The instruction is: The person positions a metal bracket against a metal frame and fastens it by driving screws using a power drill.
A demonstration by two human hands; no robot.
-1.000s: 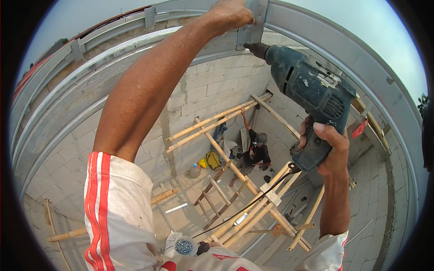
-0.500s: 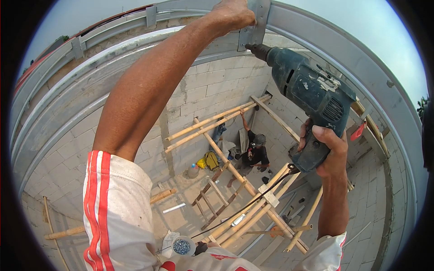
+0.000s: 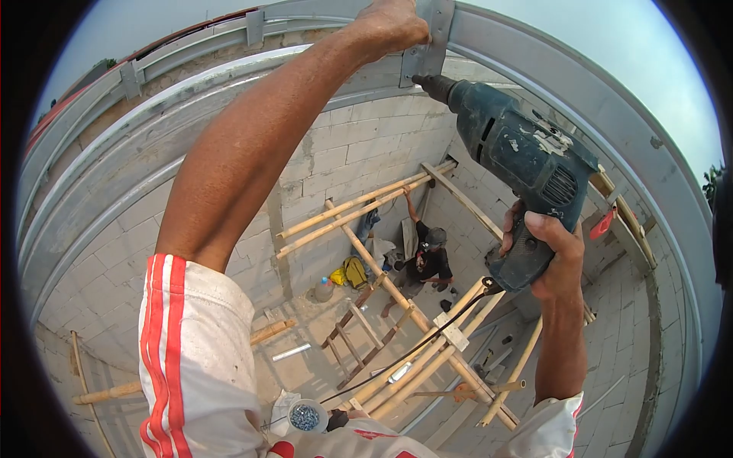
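My right hand point(image 3: 553, 248) is closed around the pistol grip of a worn dark-green power drill point(image 3: 527, 145). The drill's chuck point(image 3: 435, 85) points up and left, with its tip against a metal bracket plate point(image 3: 426, 49) or just in front of it. At the top, my left hand point(image 3: 393, 27) is closed on the grey metal beam point(image 3: 336, 11) beside that plate; some of its fingers are hidden. From the drill's base a black cord point(image 3: 405, 355) runs down to the left. Another metal beam point(image 3: 565, 57) curves away right of the plate.
Below is a scaffold of bamboo poles point(image 3: 382, 286) with a wooden ladder point(image 3: 359, 343). A person in a dark shirt point(image 3: 429, 263) is down near the block wall point(image 3: 359, 145), one arm raised to a pole. A bucket of screws point(image 3: 304, 416) stands close below me.
Almost nothing differs. The view has shifted very slightly, and both hands and the drill hold nearly the same position against the bracket.
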